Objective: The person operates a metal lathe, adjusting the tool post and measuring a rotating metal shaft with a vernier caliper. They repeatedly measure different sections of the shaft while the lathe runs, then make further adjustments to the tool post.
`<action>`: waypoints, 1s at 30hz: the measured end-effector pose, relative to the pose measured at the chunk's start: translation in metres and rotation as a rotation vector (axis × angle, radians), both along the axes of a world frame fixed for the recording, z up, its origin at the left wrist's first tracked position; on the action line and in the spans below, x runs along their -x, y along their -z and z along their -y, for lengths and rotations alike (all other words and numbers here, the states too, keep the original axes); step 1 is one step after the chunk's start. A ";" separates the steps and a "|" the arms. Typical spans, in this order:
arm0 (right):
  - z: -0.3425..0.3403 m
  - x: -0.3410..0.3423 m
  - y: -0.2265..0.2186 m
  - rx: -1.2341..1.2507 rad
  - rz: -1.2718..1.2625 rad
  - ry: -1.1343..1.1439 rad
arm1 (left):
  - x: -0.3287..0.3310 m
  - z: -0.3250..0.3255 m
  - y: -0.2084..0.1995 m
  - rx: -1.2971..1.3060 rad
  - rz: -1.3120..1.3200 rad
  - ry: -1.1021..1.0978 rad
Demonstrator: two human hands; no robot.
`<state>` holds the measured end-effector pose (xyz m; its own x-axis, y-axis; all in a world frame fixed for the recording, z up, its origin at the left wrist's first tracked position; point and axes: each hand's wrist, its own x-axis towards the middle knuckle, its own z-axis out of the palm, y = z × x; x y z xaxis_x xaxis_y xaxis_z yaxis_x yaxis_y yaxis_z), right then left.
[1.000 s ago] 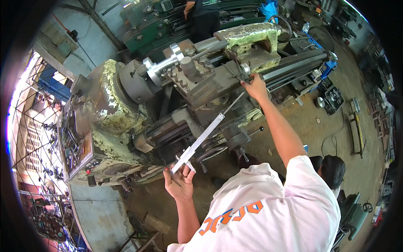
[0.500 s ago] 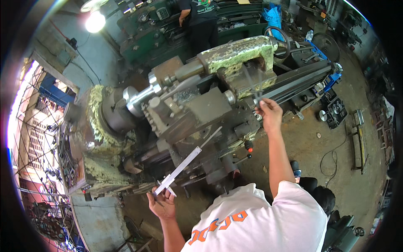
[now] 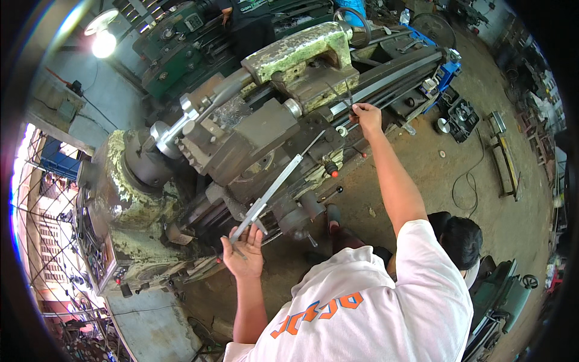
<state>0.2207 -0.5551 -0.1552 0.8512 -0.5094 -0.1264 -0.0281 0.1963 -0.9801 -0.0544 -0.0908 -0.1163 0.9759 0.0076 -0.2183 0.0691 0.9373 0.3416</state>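
In my left hand (image 3: 244, 259), palm up with the fingers partly curled, lies the jaw end of a long silver vernier caliper (image 3: 274, 188). Its beam slants up over the front of the lathe carriage (image 3: 256, 130), with the thin depth rod extended past the end. My right hand (image 3: 369, 120) pinches a thin dark tool with two slender legs (image 3: 342, 95), which looks like a pair of leg calipers, beside the lathe's tailstock (image 3: 301, 54). A shiny stepped metal shaft (image 3: 175, 131) sits between the chuck (image 3: 145, 161) and the tailstock side.
Red-knobbed levers (image 3: 332, 170) stick out at the carriage front. Behind stands a green machine (image 3: 169, 60) with a person in dark clothes (image 3: 247, 24). Another person's head (image 3: 461, 241) shows at right. An open tool case (image 3: 461, 114) and a cable (image 3: 473, 181) lie on the floor.
The whole view has shifted, so the lathe sits further left and higher. Both hands still hold their tools; the left hand has opened a little more beneath the vernier caliper.
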 end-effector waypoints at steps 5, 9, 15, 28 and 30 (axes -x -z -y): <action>0.010 -0.037 0.003 0.108 -0.073 -0.023 | 0.023 0.004 0.015 -0.002 -0.079 -0.075; 0.006 -0.081 0.008 0.136 -0.128 -0.011 | 0.034 -0.002 0.023 -0.027 -0.190 -0.169; -0.009 -0.130 0.022 0.092 -0.204 0.031 | 0.027 0.006 0.017 -0.172 -0.249 -0.202; 0.025 -0.171 0.053 0.349 -0.017 -0.041 | -0.084 0.072 0.009 -0.202 -0.388 -0.217; 0.028 -0.163 0.047 0.624 -0.103 -0.019 | -0.103 0.086 0.011 -0.174 -0.384 -0.202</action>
<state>0.3836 -0.5827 -0.2023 0.8601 -0.4988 0.1075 -0.1267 -0.4128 -0.9020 0.0486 -0.1768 -0.1273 0.8001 0.2577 -0.5417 0.0433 0.8759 0.4806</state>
